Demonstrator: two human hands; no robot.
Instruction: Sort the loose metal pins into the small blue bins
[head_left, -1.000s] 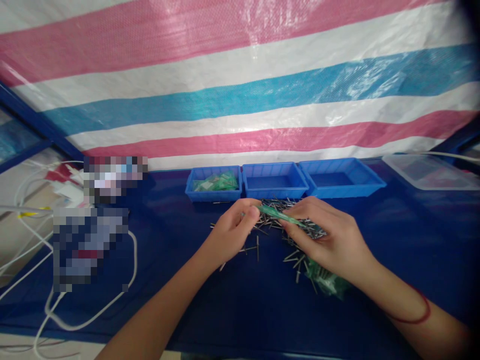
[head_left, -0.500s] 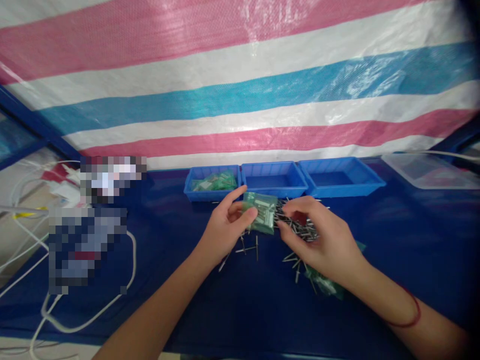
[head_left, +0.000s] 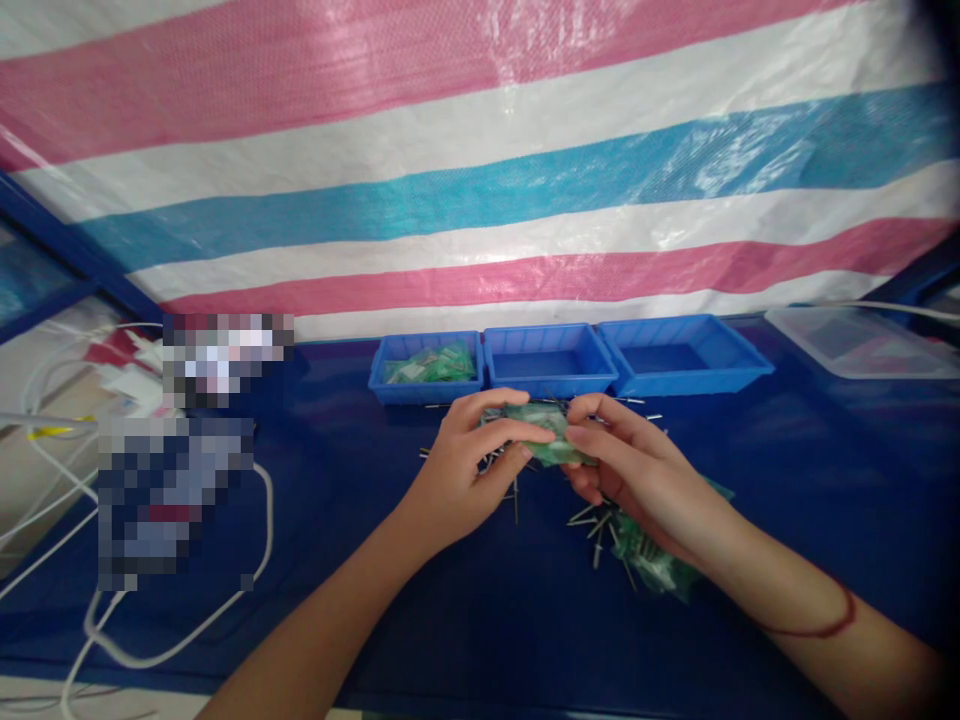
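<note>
A small green-tinted plastic bag (head_left: pixel 551 445) is held between my two hands over the table. My left hand (head_left: pixel 480 455) presses its fingertips against the bag's left side. At the right end, my right hand (head_left: pixel 637 465) pinches the bag between thumb and fingers. What the bag contains is mostly hidden by the fingers. Beneath and around the hands lie loose metal blind rivets (head_left: pixel 598 530), many of them covered by my hands. More green bags (head_left: pixel 652 560) lie on the table under my right forearm.
Three blue bins stand in a row at the back: the left bin (head_left: pixel 386 380) holds green bags, beside the middle bin (head_left: pixel 551 385) and the right bin (head_left: pixel 690 380). A clear plastic lid (head_left: pixel 847 345) lies far right. White cables (head_left: pixel 266 520) and blurred-out items occupy the left.
My right hand has moved in and closed on the right end of the bag. My left fingers have shifted over its front, and the bag now looks crumpled or tilted.
</note>
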